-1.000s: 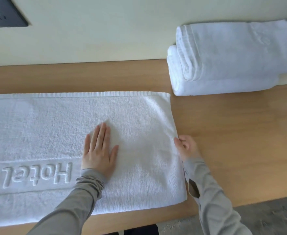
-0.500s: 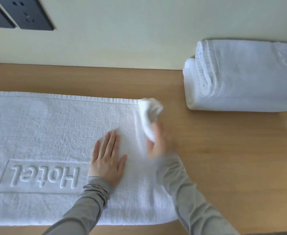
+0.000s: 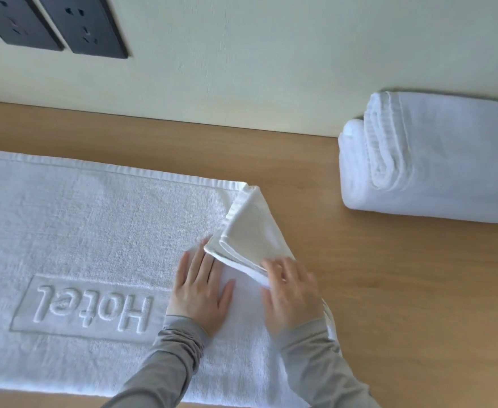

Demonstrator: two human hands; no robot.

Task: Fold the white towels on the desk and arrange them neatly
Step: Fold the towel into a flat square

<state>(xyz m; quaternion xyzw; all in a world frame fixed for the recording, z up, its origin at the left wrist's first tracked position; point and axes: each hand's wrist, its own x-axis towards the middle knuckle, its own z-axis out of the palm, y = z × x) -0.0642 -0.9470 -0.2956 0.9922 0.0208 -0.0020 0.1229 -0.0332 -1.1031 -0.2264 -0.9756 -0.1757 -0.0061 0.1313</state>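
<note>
Wall sockets (image 3: 50, 28): dark panels, upper left of the frame, set in the pale wall (image 3: 271, 54).
Desk (image 3: 404, 290): light wood, bare across the right half of the frame and in a strip along the wall.
Folded towels (image 3: 436, 160): two white, stacked, upper right of the frame, against the wall, well apart from the hands; folded edges face left.
Obstruction: both grey sleeves (image 3: 159, 363) cross the lower centre and hide part of the flat towel's near edge.
Flat towel (image 3: 80, 231): white, spread over the left and centre of the desk, hemmed far edge, embossed "Hotel" panel (image 3: 88, 307) reading upside down from this view.
Turned-over end (image 3: 250, 234): right end of the flat towel, lifted and folded leftward into a triangular flap, layered edges showing.
Left hand (image 3: 200, 295): palm down, fingers spread flat, pressing the towel beside the flap.
Right hand (image 3: 292, 293): slightly blurred, fingers curled over the flap's lower edge, holding it.
</note>
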